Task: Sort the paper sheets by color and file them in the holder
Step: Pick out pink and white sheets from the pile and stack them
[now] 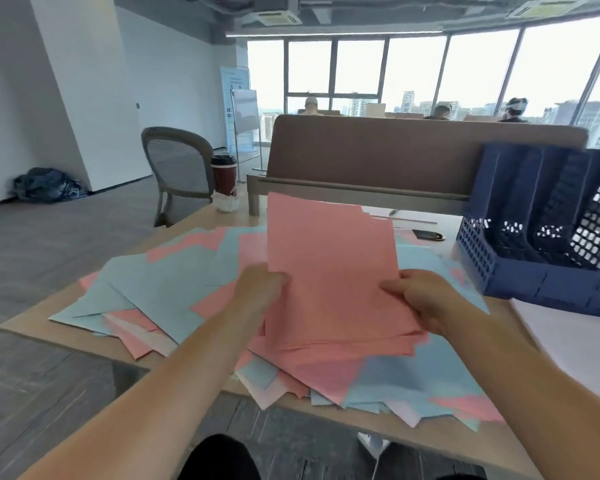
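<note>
A stack of pink sheets [329, 258] is raised off the table, tilted up toward me. My left hand [260, 289] grips its left edge and my right hand [420, 299] pinches its right edge near the bottom. Underneath lies a loose spread of mixed light-blue sheets [160, 289] and pink ones across the wooden table [84, 337]. The dark blue mesh file holder [541, 237] stands at the right with several upright slots; what its slots hold is hard to tell.
A black phone [428, 234] and a white notepad [402, 215] lie behind the papers. A brown desk divider [413, 150] runs along the back. A grey mesh chair [179, 168] and a red bin [223, 174] stand at the left. Some sheets overhang the table's near edge.
</note>
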